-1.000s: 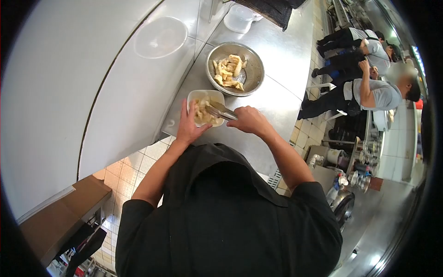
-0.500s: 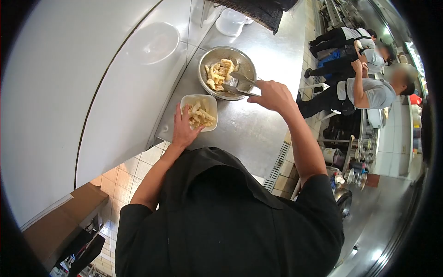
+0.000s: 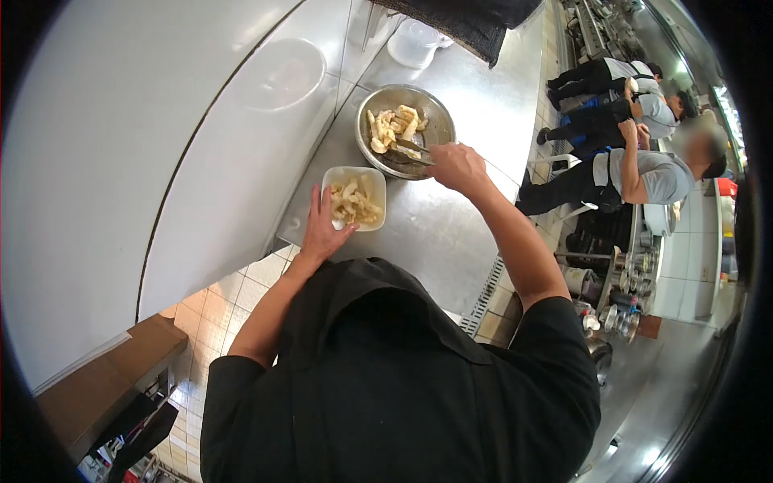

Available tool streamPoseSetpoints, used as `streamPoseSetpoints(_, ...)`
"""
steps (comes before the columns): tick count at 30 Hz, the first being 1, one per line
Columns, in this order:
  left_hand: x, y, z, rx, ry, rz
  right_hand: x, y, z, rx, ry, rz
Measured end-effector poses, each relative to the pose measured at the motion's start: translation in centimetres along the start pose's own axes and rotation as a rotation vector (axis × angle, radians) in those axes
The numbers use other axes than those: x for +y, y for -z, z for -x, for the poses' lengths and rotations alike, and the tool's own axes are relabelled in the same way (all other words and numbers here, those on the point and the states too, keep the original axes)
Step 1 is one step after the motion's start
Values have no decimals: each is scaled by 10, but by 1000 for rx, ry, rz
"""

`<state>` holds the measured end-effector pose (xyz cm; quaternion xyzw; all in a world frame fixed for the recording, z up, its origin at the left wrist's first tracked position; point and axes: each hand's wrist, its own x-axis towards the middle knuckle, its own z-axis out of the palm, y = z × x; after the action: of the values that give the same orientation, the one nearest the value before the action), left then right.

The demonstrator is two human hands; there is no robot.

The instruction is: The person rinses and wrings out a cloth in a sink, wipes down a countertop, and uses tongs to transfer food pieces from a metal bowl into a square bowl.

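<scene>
My right hand (image 3: 457, 167) is closed on metal tongs (image 3: 412, 150), whose tips are in the round steel bowl (image 3: 441, 133) among pale yellow food strips (image 3: 390, 126). Nearer to me sits a white square container (image 3: 378, 183) holding similar strips (image 3: 354, 203). My left hand (image 3: 324, 229) rests against its near left side, fingers spread along the wall and rim. The bowl and the container stand close together on the steel counter (image 3: 439, 241). Whether the tongs grip a piece is hard to tell.
Clear plastic lids or containers (image 3: 414, 44) lie at the counter's far end, beside a dark woven item (image 3: 475, 24). A white wall panel (image 3: 233, 153) borders the left side. Several people (image 3: 656, 169) stand across the aisle at right. A cardboard box (image 3: 121, 362) is at lower left.
My right hand moved with the tongs from the white container to the steel bowl, and the tongs' arms have closed together since half a second ago. My left hand stays at the container.
</scene>
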<state>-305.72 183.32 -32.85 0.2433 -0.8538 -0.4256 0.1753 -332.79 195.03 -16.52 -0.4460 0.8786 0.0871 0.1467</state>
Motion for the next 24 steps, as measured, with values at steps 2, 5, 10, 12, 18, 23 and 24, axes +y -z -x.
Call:
streamPoseSetpoints(2, 0, 1, -1, -11, 22, 3, 5, 4, 11, 24, -4, -64)
streamPoseSetpoints(5, 1, 4, -1, -11, 52, 88, 12, 13, 30, 80, -5, -95)
streamPoseSetpoints(10, -2, 8, 1, -4, 66, 54, -2, 51, 64, 47, -32, -108)
streamPoseSetpoints(12, -3, 10, 0, 0, 78, 62, -8, 57, 76, 20, -20, -136)
streamPoseSetpoints(18, -21, 15, -3, 19, 122, 157, -33, 59, 96, -135, 111, -68)
streamPoseSetpoints(23, 7, 39, -27, 12, -15, 28, -36, 29, 80, -112, 218, 38)
streamPoseSetpoints(24, 8, 39, -33, -21, -38, -2, -35, 24, 73, -125, 220, 64)
